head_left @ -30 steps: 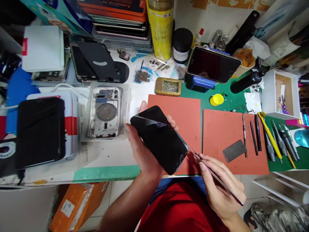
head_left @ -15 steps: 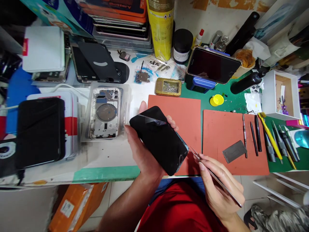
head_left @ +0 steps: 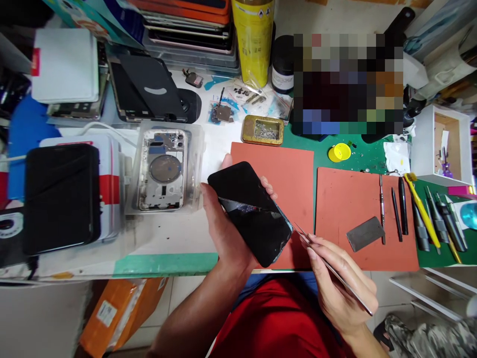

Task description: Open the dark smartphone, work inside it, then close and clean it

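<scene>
Black phone (head_left: 249,214) held up in the spread left hand (head_left: 223,223), over an orange mat (head_left: 274,184) on the bench (head_left: 167,238), with steel tweezers (head_left: 352,293) pinched in the right hand (head_left: 335,283), tips just beside the phone's edge

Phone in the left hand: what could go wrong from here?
The phone rests on the open left hand near the bench edge, so it could slip to the floor. The tweezers in the right hand sit close to its edge, and their fine tips might scratch it. A pale diagonal streak crosses the screen; I cannot tell crack from lifted film, but pressure there could worsen it.
</scene>
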The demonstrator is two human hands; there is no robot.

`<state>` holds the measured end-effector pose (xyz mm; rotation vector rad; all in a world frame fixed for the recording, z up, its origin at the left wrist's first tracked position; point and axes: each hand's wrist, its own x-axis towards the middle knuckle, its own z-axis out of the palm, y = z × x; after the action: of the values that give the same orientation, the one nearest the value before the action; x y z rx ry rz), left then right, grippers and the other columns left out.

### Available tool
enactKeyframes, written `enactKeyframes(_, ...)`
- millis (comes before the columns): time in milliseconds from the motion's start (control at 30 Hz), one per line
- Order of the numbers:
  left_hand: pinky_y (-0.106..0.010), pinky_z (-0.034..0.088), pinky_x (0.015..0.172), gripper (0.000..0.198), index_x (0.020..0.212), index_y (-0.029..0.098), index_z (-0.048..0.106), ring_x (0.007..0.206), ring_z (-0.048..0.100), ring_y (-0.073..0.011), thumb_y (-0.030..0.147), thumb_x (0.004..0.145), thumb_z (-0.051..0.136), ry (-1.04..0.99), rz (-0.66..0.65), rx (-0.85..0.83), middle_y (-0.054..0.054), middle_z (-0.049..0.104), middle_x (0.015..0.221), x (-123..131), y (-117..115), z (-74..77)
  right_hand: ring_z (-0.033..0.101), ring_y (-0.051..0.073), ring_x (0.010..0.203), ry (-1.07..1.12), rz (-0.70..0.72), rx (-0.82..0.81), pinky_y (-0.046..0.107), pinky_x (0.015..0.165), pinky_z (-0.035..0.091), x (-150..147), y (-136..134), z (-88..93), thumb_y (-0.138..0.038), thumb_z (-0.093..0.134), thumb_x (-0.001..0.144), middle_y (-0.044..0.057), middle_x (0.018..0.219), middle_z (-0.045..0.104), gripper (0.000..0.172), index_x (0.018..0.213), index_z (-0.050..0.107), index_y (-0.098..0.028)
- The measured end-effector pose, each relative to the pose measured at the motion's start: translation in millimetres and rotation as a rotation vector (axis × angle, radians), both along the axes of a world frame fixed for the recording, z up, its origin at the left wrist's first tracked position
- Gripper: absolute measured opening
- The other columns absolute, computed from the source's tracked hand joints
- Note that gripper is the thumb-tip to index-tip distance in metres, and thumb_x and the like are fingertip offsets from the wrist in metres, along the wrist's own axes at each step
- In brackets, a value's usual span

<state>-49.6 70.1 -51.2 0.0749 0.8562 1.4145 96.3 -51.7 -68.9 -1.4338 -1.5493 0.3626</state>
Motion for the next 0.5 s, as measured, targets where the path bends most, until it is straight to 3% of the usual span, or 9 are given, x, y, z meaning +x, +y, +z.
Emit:
enactKeyframes(267,-0.036,0.061,0.075,0.063,0.157,0.037,0.060,0.082,0.071,-0.0239,0.073,0.107,0.045,0.007,-0.020,-0.004,-0.008,0.074,0.094,-1,-1,0.7,0.086,0.024,0.097,-0.078,-0.126,0.042,0.037,0.086,0.074,6,1,3.1,0.010,0.079,0.089,0.007,0.115,0.087,0.045,0.122,0.084,-0.020)
enactKeyframes(500,-0.035,0.062,0.075,0.064,0.157,0.035,0.060,0.081,0.071,-0.0223,0.073,0.107,0.046,-0.006,0.010,0.014,-0.008,0.074,0.092,1,0,-0.2,0.081,0.025,0.087,-0.181,-0.232,0.023,0.041,0.079,0.066,39,7,9.5,0.001,0.085,0.089,0.004,0.103,0.084,0.041,0.119,0.086,-0.027)
